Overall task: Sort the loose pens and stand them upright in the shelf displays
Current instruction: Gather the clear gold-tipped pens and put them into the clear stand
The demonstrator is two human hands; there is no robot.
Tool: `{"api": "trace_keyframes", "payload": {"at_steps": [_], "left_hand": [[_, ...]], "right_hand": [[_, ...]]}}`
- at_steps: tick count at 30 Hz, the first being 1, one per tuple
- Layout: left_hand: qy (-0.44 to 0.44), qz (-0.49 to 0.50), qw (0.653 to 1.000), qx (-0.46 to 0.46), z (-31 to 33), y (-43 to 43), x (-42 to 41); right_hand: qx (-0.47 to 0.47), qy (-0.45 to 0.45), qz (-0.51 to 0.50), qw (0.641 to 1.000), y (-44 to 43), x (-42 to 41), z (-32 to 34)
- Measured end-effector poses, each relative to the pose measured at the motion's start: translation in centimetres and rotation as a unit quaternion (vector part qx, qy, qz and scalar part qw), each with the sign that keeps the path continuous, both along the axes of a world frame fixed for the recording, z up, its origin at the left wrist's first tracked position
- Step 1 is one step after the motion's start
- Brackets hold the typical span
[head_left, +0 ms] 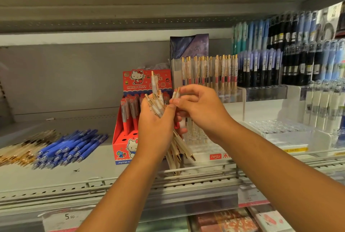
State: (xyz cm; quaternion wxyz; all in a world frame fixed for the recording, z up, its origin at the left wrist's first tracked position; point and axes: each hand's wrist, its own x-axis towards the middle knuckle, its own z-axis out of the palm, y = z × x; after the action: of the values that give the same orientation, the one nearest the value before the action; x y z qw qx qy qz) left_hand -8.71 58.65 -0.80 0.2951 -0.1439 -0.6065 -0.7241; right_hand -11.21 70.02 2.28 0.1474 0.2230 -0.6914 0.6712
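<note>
The left hand (155,119) is clamped around a bundle of white pens (177,147), above the front edge of the shelf (93,172). The right hand (199,108) pinches one pen (176,94) from this bundle. Loose blue pens (72,146) lie near the shelf's left side.

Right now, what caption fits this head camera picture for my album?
Left hand holds a bunch of white pens; right hand picks one out by the shelf display.
</note>
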Motion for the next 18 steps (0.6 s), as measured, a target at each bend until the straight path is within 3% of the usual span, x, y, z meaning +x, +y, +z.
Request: {"api": "trace_keyframes", "payload": {"at_steps": [8,18], "left_hand": [[0.056,0.084,0.992,-0.074,-0.3,-0.2,-0.9],[0.035,0.066,0.996,-0.041,-0.3,-0.3,-0.8]], "right_hand": [[-0.049,-0.013,0.001,0.999,0.4,-0.4,-0.4],[-0.154,-0.019,-0.058,0.986,3.6,-1.9,0.5]]}}
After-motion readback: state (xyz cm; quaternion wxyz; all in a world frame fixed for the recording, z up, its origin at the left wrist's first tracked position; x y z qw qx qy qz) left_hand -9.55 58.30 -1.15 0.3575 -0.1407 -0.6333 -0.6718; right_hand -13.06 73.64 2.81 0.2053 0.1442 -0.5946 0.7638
